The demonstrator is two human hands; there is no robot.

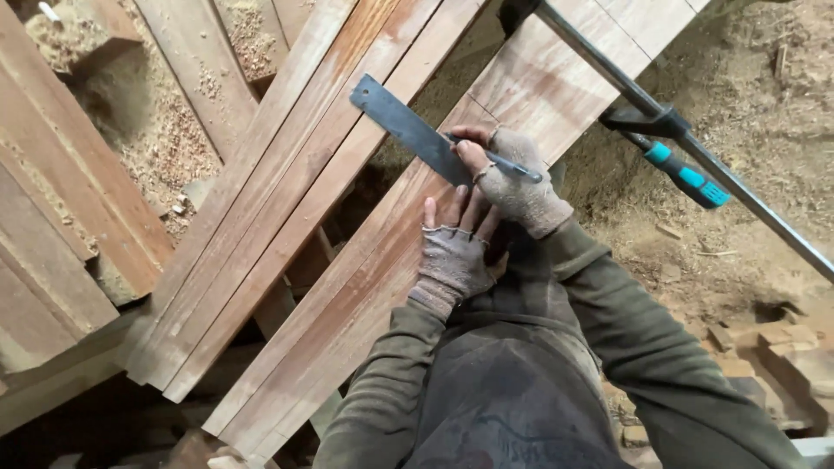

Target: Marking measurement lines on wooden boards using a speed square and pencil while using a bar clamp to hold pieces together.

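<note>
Both hands worked one plank (347, 287) — my left hand (453, 252) lay flat, fingers spread, empty; my right hand (512, 182) gripped a pencil (514, 167) against the steel ruler (408, 128)

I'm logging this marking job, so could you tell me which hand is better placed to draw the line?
The right hand: it holds the pencil against the metal square, while the left hand rests on the board.

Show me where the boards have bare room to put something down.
Bare wood lies on the left boards, below the metal ruler, and on the near boards. It is crowded where the left hand and right hand meet at the ruler.
</note>
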